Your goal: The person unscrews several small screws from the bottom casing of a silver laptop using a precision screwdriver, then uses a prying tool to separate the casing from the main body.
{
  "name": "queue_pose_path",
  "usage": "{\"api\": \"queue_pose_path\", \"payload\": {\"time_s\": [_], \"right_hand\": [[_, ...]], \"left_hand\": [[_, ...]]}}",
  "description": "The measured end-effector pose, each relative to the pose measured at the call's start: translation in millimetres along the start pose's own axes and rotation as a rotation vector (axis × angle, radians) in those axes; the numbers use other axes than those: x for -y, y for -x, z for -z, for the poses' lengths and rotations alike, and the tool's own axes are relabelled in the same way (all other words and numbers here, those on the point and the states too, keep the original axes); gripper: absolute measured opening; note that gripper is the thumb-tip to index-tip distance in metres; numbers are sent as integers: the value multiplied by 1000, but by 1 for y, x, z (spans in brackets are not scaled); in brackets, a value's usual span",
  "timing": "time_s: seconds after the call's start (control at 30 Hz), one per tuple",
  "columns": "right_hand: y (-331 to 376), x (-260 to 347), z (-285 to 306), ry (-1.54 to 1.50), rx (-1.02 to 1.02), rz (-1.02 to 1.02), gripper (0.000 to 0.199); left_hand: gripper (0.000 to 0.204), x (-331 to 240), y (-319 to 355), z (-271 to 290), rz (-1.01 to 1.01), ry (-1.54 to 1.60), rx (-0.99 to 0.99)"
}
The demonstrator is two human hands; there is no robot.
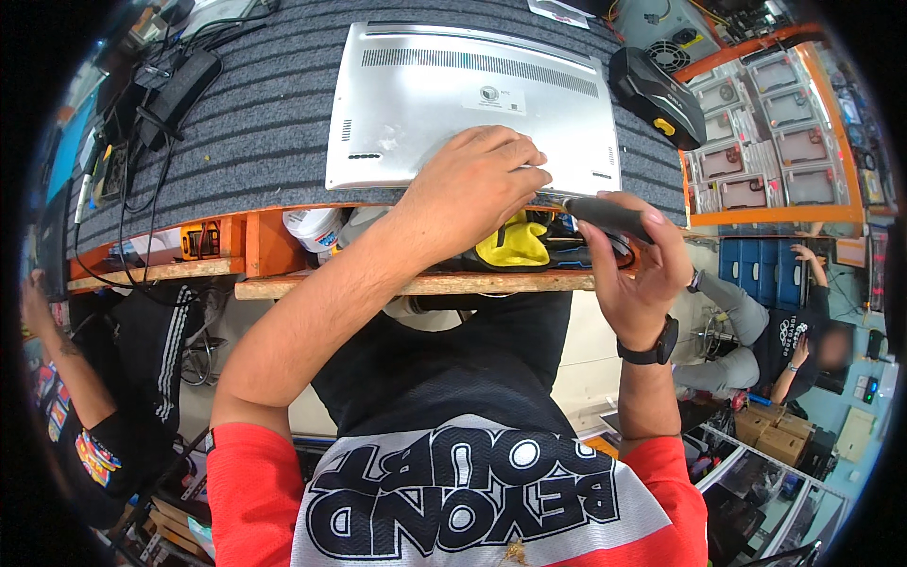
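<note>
My left hand [477, 184] lies palm down on the near edge of the silver metal laptop [453, 104], which rests upside down, base plate up, on the grey ribbed mat [265, 113]; its fingers are curled over that edge, pressing rather than clasping. My right hand [635, 260] is closed around the dark-handled screwdriver [605, 215], held nearly level, its tip meeting the laptop's near right edge just beside my left fingertips. A black watch [652, 348] sits on my right wrist.

Below the mat I see the orange wooden shelf [283, 253], with a yellow cloth [515, 244] tucked in directly under my hands. Farther out, a black mouse-shaped device [657, 93] lies on the mat right of the laptop, and a black power adapter [179, 87] with cables lies well to the left. Another person [784, 345] sits on the floor to my right.
</note>
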State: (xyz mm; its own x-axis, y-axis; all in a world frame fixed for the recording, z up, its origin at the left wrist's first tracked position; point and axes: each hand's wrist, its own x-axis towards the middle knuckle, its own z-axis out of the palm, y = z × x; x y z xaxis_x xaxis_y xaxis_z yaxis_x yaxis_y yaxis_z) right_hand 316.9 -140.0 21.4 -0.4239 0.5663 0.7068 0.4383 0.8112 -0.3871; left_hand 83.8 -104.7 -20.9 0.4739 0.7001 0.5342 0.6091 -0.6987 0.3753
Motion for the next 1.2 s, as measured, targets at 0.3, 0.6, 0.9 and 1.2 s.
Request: {"api": "queue_pose_path", "payload": {"time_s": [0.3, 0.6, 0.9, 1.2], "right_hand": [[-6, 14, 8, -16, -72, -48, 80], [-7, 23, 14, -247, -272, -257, 85], [3, 40, 41, -554, -334, -474, 87], [4, 44, 42, -692, -200, -366, 81]], "left_hand": [[28, -3, 0, 12, 32, 149, -16], [18, -22, -8, 20, 46, 282, -72], [18, -32, 16, 38, 59, 437, -306], [25, -46, 16, 50, -33, 420, -291]]}}
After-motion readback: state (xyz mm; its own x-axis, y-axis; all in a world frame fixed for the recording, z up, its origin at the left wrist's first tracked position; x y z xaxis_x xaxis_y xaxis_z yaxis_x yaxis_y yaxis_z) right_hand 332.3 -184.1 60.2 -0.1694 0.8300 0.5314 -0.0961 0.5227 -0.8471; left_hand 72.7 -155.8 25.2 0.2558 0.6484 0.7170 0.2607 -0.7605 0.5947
